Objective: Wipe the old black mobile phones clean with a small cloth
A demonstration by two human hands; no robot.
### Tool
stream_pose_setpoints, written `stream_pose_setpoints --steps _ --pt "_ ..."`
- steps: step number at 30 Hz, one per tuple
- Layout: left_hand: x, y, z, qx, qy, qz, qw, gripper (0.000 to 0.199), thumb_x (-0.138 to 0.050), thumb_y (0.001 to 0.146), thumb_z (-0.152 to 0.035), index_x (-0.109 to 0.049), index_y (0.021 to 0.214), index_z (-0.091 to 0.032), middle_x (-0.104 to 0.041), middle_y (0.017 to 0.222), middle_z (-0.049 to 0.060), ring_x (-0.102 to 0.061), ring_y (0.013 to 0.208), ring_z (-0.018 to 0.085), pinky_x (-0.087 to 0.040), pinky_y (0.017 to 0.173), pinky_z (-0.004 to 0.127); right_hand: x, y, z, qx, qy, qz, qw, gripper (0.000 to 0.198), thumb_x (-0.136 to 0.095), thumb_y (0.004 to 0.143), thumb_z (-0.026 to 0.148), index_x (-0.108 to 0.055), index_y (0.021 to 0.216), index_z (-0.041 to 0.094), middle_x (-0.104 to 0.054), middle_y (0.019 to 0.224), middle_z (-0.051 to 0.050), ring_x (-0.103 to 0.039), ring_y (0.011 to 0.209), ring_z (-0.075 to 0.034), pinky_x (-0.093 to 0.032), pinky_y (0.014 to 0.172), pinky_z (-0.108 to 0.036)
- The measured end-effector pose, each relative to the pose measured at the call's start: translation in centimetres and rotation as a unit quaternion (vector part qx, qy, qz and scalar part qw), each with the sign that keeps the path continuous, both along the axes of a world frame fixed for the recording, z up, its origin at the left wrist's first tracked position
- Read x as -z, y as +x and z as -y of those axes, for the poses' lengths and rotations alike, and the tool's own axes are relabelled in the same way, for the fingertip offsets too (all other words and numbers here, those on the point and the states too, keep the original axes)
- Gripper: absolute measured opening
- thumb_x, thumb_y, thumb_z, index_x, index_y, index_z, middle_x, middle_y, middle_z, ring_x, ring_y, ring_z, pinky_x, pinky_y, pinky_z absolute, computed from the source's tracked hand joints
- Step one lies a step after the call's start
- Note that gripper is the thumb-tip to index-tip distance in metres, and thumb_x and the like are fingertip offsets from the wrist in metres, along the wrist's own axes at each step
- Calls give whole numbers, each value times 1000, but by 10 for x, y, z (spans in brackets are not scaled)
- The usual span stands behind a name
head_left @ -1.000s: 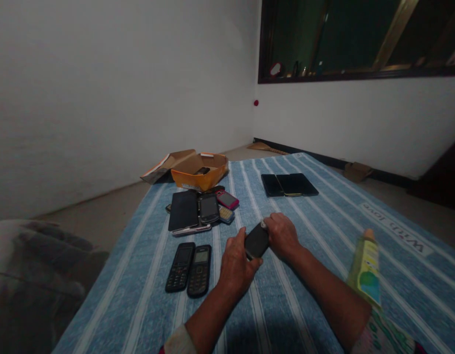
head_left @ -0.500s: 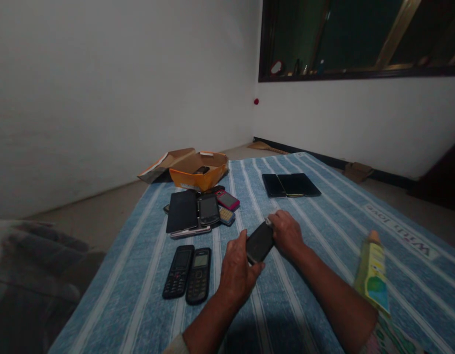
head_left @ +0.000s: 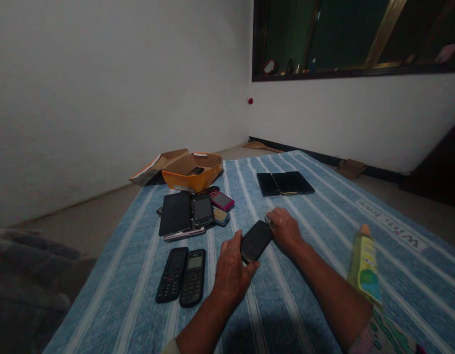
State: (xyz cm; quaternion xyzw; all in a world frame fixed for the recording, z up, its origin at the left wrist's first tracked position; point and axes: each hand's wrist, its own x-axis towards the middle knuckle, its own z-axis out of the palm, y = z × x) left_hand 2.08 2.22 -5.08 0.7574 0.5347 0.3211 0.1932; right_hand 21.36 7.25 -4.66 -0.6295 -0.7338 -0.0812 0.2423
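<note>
Just right of the table's middle, a black phone [head_left: 256, 241] is held tilted, its plain dark face up. My left hand [head_left: 230, 263] grips its lower left end between thumb and fingers. At the phone's upper right corner, my right hand [head_left: 284, 228] is closed, fingers pinched together. A small pale bit shows at those fingertips, too small to name. To the left lie two black keypad phones [head_left: 171, 274] side by side. Beyond them is a pile of phones, with a dark flat tablet-like device [head_left: 175, 213], a black touchscreen phone [head_left: 202, 210] and a pink phone [head_left: 222, 200].
An opened orange carton [head_left: 192, 179] with a phone inside stands at the far left. Dark flat devices [head_left: 286, 183] lie at the far right. A yellow-green bottle [head_left: 365, 268] lies beside my right forearm on the striped blue cloth [head_left: 323, 216].
The whole view has shifted slightly, so things sit a little further left. My right fingers have drawn slightly apart from the phone's corner; my left hand keeps its grip.
</note>
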Motion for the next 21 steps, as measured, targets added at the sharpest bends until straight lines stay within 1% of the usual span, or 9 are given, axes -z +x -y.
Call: stream_pose_setpoints --steps 2,5,7,8,10,13,16,18,21 --pt "0 1 0 -7 4 4 1000 76 -72 65 -17 -41 135 -19 -60 113 9 -59 107 28 -50 93 47 1 3 -2 -12 28 -36 999 25 -49 83 1 -67 88 18 -63 89 -8 -52 89 -22 -39 74 -30" --pt "-1 2 1 -19 8 13 1000 76 -72 64 -16 -42 134 -20 -60 111 8 -61 104 27 -51 92 45 -1 -13 3 -109 68 -67 989 25 -48 86 3 -66 96 18 -64 98 -8 -51 96 -22 -40 80 -32" --pt "-2 3 1 -14 15 19 1000 75 -70 65 -15 -42 134 -23 -60 110 6 -60 105 27 -52 91 44 -4 -28 8 -175 54 -53 982 21 -49 88 6 -65 95 19 -64 101 -7 -51 97 -21 -39 80 -32" --pt "-2 4 2 -11 19 22 1000 75 -70 65 -14 -41 134 -24 -60 110 5 -60 105 26 -52 91 44 -6 -34 10 -191 35 -34 980 20 -50 89 7 -64 93 19 -64 99 -6 -51 97 -21 -38 79 -32" --pt "-1 4 2 -10 24 20 999 76 -68 66 -13 -39 135 -25 -60 109 5 -60 105 26 -52 90 44 -9 -38 10 -188 -2 11 982 17 -52 88 8 -63 87 20 -63 93 -5 -51 94 -21 -36 76 -32" --pt "-1 5 3 0 37 7 999 77 -67 67 -12 -37 137 -22 -58 112 7 -58 105 27 -52 91 45 -12 -28 4 -109 -33 55 992 18 -54 83 4 -63 81 19 -63 89 -5 -51 90 -21 -34 73 -32" --pt "-2 6 5 25 80 -11 996 75 -64 69 -9 -37 138 -20 -58 113 9 -55 107 28 -52 91 46 -12 -17 0 -43 -38 58 997 22 -52 78 -1 -64 81 17 -63 89 -8 -50 87 -22 -33 72 -33" --pt "-3 7 6 40 114 -21 992 73 -61 71 -8 -36 139 -18 -58 113 10 -54 107 28 -51 90 46 -13 -18 2 -44 -24 50 997 21 -52 77 -1 -63 81 17 -62 88 -9 -49 86 -23 -33 72 -33" --pt "-5 7 7 60 144 -25 987 72 -58 74 -7 -32 141 -18 -58 114 11 -53 106 28 -50 91 46 -15 -31 11 -110 15 32 993 17 -52 83 5 -62 82 18 -60 86 -7 -48 86 -22 -33 73 -33"
